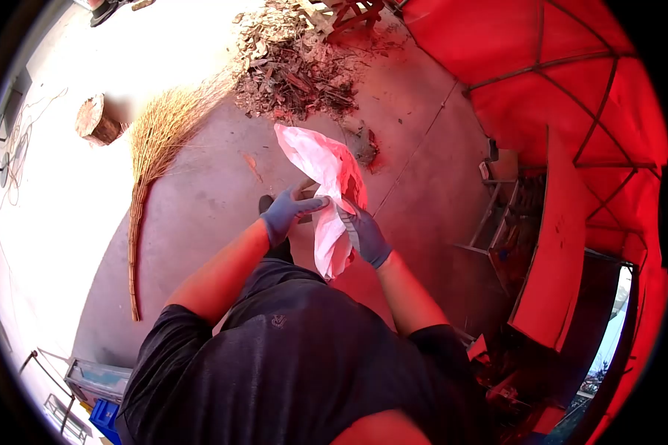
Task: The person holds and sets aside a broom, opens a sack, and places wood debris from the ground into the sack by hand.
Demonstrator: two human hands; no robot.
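A thin white plastic bag [321, 154], tinted pink by the red light, hangs in front of my body. My left hand [288, 215], in a blue-grey work glove, pinches the bag's left edge between thumb and fingers. On the other side my right hand [366, 236], gloved alike, has its fingers closed on the bag near its middle. Part of the right fingers is hidden by the plastic. The bag's upper end spreads out above both hands, and its lower end dangles between my forearms. Whether anything is inside cannot be made out.
A twig broom [145, 178] lies on the concrete floor to the left, beside a cut log [98, 120]. Beyond the bag is a heap of bark and wood chips [297, 78]. A long board [553, 252] and a metal frame stand right, under a red tarp [579, 96].
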